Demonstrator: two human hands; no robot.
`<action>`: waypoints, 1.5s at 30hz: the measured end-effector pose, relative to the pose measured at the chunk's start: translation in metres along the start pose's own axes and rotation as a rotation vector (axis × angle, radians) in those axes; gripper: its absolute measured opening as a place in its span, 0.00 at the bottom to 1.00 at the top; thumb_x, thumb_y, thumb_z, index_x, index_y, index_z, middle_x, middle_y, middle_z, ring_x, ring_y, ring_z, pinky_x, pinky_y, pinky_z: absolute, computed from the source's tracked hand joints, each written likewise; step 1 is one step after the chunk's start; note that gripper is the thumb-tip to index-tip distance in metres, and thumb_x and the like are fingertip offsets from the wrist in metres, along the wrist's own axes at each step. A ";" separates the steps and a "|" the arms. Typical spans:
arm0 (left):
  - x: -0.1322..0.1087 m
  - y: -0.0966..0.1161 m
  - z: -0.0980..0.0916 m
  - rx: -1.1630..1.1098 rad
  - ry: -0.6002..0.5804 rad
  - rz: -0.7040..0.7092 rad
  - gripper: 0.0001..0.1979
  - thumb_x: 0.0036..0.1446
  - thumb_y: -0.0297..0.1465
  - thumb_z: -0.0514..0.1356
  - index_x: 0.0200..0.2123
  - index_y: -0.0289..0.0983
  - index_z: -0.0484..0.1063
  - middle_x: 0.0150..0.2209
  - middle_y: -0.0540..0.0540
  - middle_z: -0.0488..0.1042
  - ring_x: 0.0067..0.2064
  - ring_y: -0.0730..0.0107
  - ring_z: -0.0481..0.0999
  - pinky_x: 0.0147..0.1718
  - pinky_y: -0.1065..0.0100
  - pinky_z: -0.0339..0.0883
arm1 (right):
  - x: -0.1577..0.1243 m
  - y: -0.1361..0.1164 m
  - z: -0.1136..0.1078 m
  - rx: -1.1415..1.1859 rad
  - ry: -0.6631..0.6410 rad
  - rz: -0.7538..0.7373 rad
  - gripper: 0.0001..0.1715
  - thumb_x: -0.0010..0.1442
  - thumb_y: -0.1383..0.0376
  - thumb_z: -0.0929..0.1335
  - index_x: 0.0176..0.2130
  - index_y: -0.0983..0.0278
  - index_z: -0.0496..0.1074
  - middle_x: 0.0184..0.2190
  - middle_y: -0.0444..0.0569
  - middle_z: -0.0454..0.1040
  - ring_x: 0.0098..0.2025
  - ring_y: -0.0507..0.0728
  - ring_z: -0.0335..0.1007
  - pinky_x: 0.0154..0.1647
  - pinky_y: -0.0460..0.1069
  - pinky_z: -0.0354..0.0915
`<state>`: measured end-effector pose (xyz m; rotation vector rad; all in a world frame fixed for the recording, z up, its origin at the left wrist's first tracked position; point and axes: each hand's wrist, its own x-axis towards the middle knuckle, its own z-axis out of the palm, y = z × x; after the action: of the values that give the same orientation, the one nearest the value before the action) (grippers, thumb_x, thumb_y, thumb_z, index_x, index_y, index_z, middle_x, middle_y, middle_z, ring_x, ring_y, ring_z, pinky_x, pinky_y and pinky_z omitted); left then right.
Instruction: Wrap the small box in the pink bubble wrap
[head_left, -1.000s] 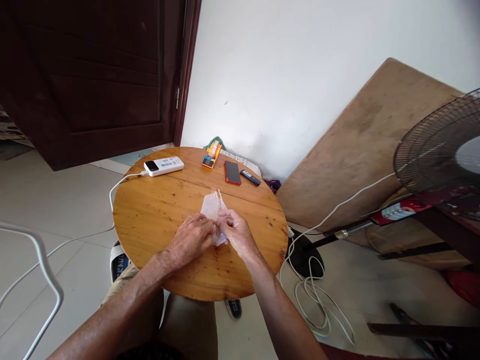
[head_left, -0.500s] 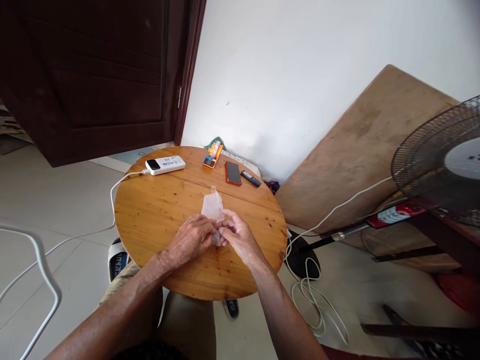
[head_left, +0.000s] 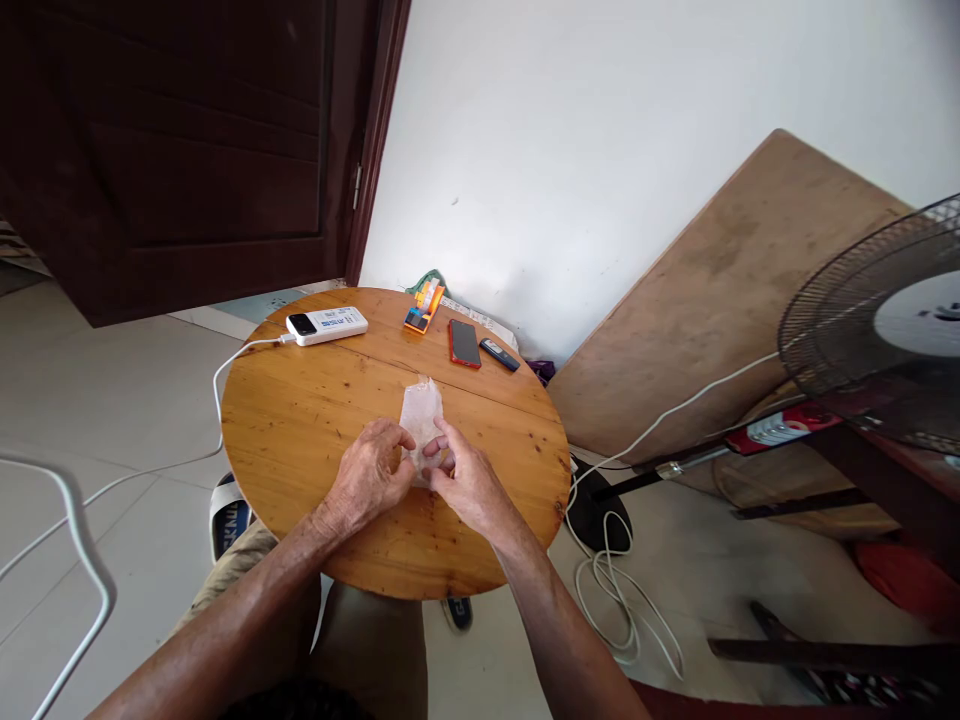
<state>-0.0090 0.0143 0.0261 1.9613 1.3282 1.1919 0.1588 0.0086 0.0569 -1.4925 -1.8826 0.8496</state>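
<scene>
A small whitish, see-through plastic bag [head_left: 421,405] lies on the round wooden table [head_left: 300,420], its narrow upper end pointing away from me. My left hand [head_left: 373,468] is at its left side, fingers bent, with a gap between thumb and forefinger. On the other side, my right hand [head_left: 474,482] has its thumb and bent fingers at the bag's near end, pinching its edge, while the forefinger is raised. The near end of the bag is partly hidden by the fingers.
Towards the back of the table are a white power bank [head_left: 328,326] with a cable, an orange tape dispenser [head_left: 424,306], a red-edged phone [head_left: 464,344] and a small dark device [head_left: 499,354]. A fan [head_left: 885,330] stands at the right, with a coiled cord [head_left: 622,610] on the floor.
My hands have moved apart from their close pinch over the bag. The left fingers have opened away from it, and more of the bag's middle shows. The view has shifted slightly.
</scene>
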 end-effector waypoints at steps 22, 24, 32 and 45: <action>0.011 0.005 0.010 0.175 -0.082 -0.084 0.08 0.50 0.29 0.61 0.36 0.39 0.70 0.32 0.48 0.70 0.37 0.65 0.72 0.38 0.65 0.66 | 0.019 0.027 -0.012 0.322 0.107 0.058 0.08 0.53 0.61 0.69 0.34 0.62 0.72 0.27 0.42 0.70 0.25 0.50 0.62 0.27 0.46 0.61; 0.009 0.002 0.011 0.163 -0.065 -0.058 0.06 0.51 0.29 0.60 0.36 0.39 0.71 0.32 0.48 0.70 0.36 0.65 0.71 0.38 0.65 0.66 | 0.024 0.028 -0.009 0.277 0.084 0.042 0.07 0.54 0.61 0.69 0.32 0.62 0.74 0.25 0.42 0.70 0.25 0.50 0.62 0.28 0.46 0.60; 0.007 0.003 0.015 0.166 -0.026 -0.019 0.12 0.52 0.28 0.60 0.42 0.38 0.73 0.34 0.47 0.71 0.38 0.64 0.72 0.40 0.64 0.68 | 0.031 0.022 -0.011 0.148 -0.061 -0.076 0.11 0.59 0.63 0.66 0.36 0.63 0.78 0.35 0.47 0.78 0.36 0.55 0.72 0.38 0.48 0.65; 0.007 0.003 0.013 0.207 -0.087 0.065 0.13 0.55 0.28 0.56 0.42 0.38 0.77 0.36 0.44 0.71 0.38 0.63 0.72 0.40 0.63 0.69 | 0.039 0.030 -0.018 0.198 0.058 -0.006 0.11 0.57 0.63 0.66 0.38 0.61 0.77 0.36 0.46 0.79 0.34 0.54 0.73 0.38 0.49 0.68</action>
<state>0.0042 0.0201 0.0248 2.1903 1.3999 1.0193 0.1826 0.0537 0.0467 -1.3755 -1.7060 0.9500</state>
